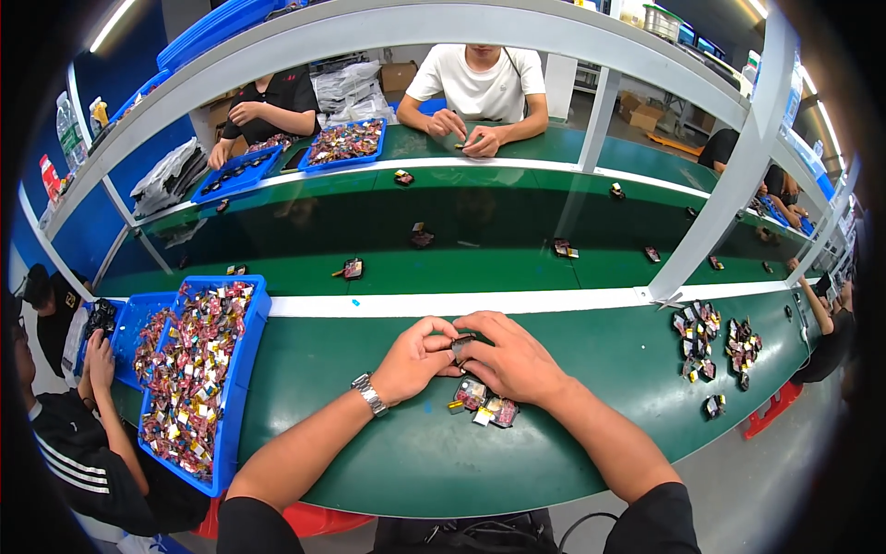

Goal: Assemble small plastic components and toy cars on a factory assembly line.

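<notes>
Right now the left hand (415,358) and the right hand (510,358) meet over the green counter (591,369), fingers curled in around one small dark part (460,345) pinched between the fingertips of both. A metal watch (370,394) sits on the left wrist. Just below the hands, touching the counter, lies a little cluster of similar small parts (484,403) with pink and white faces. Well off to the left of the left hand stands a blue tray (242,369) heaped with many such parts. Well to the right of the right hand lie two loose piles of parts (715,342). Beyond the hands, past a white strip, a darker green belt (508,222) carries scattered single parts, and two people sit across it, their own hands busy at the far edge.
</notes>
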Demonstrator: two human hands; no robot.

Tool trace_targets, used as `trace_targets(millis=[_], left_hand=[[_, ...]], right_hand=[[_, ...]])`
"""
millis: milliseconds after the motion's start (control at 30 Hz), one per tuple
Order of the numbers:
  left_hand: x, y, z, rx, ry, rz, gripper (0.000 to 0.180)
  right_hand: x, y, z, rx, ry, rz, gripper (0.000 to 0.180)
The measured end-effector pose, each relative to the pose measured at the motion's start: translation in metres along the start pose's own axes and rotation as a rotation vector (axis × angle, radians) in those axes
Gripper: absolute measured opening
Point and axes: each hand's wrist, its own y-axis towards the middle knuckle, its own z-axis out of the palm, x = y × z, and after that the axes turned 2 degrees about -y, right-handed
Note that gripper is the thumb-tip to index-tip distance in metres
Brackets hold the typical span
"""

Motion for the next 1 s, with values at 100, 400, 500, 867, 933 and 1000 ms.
trace_targets(millis=[100, 400, 500, 867, 933, 1000], left_hand=[[-0.003, 0.0, 0.001, -0.003, 0.014, 0.001, 0.024], [-0.023, -0.009, 0.005, -0.014, -0.077, -0.078, 0.036], [-0.02, -0.016, 0.006, 0.012, -0.091, -0.068, 0.038], [-0.006, -0.023, 0.002, 0.034, -0.013, -0.053, 0.036], [-0.004, -0.023, 0.001, 0.037, -0.023, -0.048, 0.034], [-0.005, -0.023, 0.0, 0.021, -0.048, -0.075, 0.033]], right_hand=[[-0.001, -0.002, 0.001, -0.012, -0.033, -0.029, 0.016], [0.025, 0.002, 0.006, -0.164, 0.148, 0.32, 0.008], [0.028, 0.001, 0.008, -0.169, 0.152, 0.357, 0.009], [0.026, -0.008, 0.015, -0.165, 0.279, 0.297, 0.011], [0.026, -0.009, 0.012, -0.155, 0.3, 0.296, 0.011], [0.028, -0.008, 0.009, -0.147, 0.319, 0.29, 0.012]])
